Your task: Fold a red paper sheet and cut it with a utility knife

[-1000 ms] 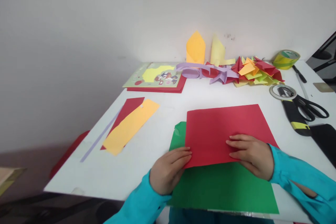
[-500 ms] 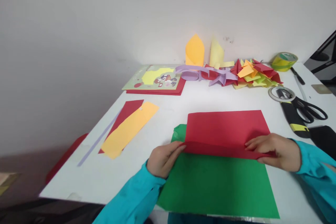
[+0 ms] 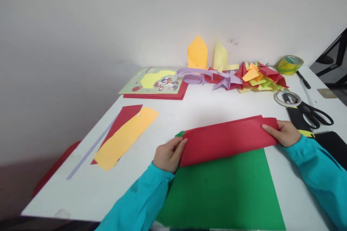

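A red paper sheet point(image 3: 227, 139) lies doubled over on itself, its near half brought up onto the far half. My left hand point(image 3: 168, 155) pinches its left end. My right hand point(image 3: 283, 132) grips its right end, fingers pressed on the top layer. Under it lies a green sheet point(image 3: 225, 191) on the white table point(image 3: 189, 106), reaching to the near edge. Both sleeves are turquoise.
Orange and red strips point(image 3: 123, 135) and a thin lilac strip point(image 3: 92, 146) lie at the left. A picture sheet point(image 3: 154, 83), folded coloured papers point(image 3: 252, 75) and lilac curls point(image 3: 197, 75) sit at the back. Tape rolls point(image 3: 287, 98), scissors point(image 3: 316, 113) and a black object point(image 3: 332, 144) are right.
The red sheet lay flat a second ago. Both hands lifted its near edge and carried it away from me, so it is now folded over; my right hand moved to the right end.
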A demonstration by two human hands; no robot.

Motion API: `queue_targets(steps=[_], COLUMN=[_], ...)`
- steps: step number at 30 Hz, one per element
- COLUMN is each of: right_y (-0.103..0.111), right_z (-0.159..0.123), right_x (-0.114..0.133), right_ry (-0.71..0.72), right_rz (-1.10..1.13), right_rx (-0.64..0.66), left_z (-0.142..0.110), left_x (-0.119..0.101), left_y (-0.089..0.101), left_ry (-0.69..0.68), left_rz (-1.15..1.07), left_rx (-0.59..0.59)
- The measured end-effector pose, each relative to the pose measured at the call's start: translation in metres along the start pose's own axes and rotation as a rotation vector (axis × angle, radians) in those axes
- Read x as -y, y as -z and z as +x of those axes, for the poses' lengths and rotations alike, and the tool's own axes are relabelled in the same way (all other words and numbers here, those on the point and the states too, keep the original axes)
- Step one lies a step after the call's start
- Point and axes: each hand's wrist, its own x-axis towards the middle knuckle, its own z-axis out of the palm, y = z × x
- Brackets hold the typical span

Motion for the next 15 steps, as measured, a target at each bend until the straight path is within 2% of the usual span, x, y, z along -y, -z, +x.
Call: queue_targets(steps=[2, 3, 4, 6, 9, 11, 12, 14, 15], right_y=[-0.004, -0.006, -0.007, -0.008, -0.009, -0.008, -0.007, -0.006, -0.005], right_z=[0.001, 0.001, 0.001, 0.001, 0.002, 0.004, 0.005, 0.006, 0.007], right_x=[-0.001, -0.002, -0.002, -0.004, -0.006, -0.006, -0.006, -0.006, -0.006], right_ry=[0.015, 0.033, 0.05, 0.072, 0.088, 0.094, 0.094, 0.083, 0.074], right_rz=[-0.04, -0.071, -0.101, -0.142, -0.139, -0.09, -0.062, -0.015, 0.003], right_rx=[-0.031, -0.038, -0.04, -0.037, -0.022, -0.011, -0.017, -0.03, -0.035], left_z=[-0.002, -0.004, -0.006, -0.013, -0.02, -0.018, -0.014, -0.007, -0.004], left_x=[-0.004, -0.009, -0.016, -0.034, -0.055, -0.056, -0.052, -0.04, -0.034], left_y=[0.003, 0.006, 0.008, 0.013, 0.016, 0.016, 0.016, 0.018, 0.019], left_ry=[-0.02, -0.074, -0.155, -0.413, -0.723, -0.712, -0.661, -0.474, -0.436], left_rz=[0.044, 0.084, 0.134, 0.25, 0.28, 0.291, 0.287, 0.256, 0.232], left_rx=[-0.077, -0.136, -0.215, -0.305, -0.287, -0.259, -0.275, -0.28, -0.273])
